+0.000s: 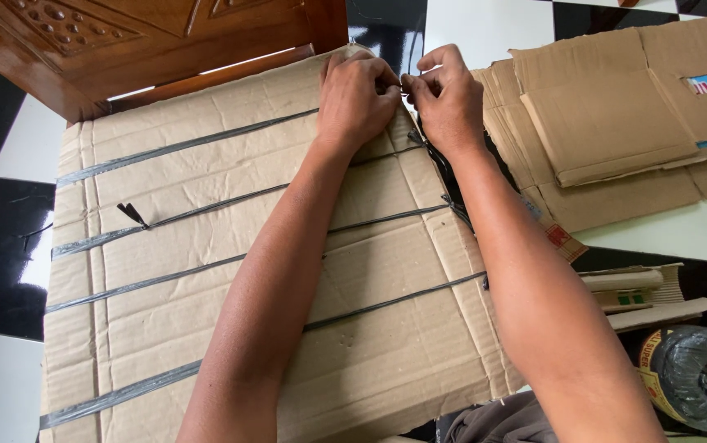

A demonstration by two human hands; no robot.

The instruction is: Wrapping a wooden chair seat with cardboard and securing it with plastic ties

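I saw both hands' fingers [386, 82] pinched shut on the black strap [181, 148], its length trailing left across the cardboard bundle [230, 238].

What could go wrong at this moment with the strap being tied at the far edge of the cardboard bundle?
Both the left hand and right hand pinch the black strap at the edge of the cardboard bundle; the thin band could slip free. Pulled hard, it might tear the soft corrugated edge. The loose strap end suggests earlier knots may loosen too.
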